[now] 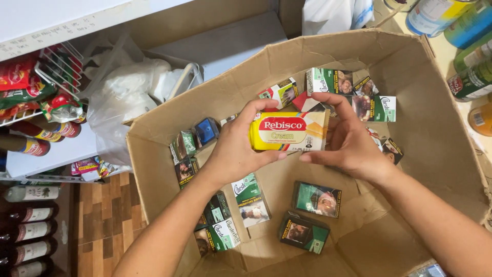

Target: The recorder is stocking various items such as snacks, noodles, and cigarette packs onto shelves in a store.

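Shelving with bottles (32, 215) and red snack packets (20, 77) borders the left edge, above a wood-pattern floor (102, 215); tins (461, 31) stand at the upper right, and crumpled plastic bags (128, 92) lie beside a large open cardboard box (441, 133) that fills the centre. Held above the box's interior is a yellow biscuit packet (288, 131), rectangular and lying lengthwise, with a red oval label on its face, a paler panel at its right end, and a thin multicoloured stripe along its lower edge. The left hand (237, 149) grips the packet's left end, thumb beneath and fingers curled over the top; the right hand (348, 141) is closed on the right end in the same manner, so that both hands are clamped on the packet from opposite sides. Scattered on the floor of the box are many small green cartons (316, 199), some flat, some tilted, several bearing photographic panels; a blue carton (206, 130) lies near the left wall. Two green cartons rest just below the packet, well apart from the hands.
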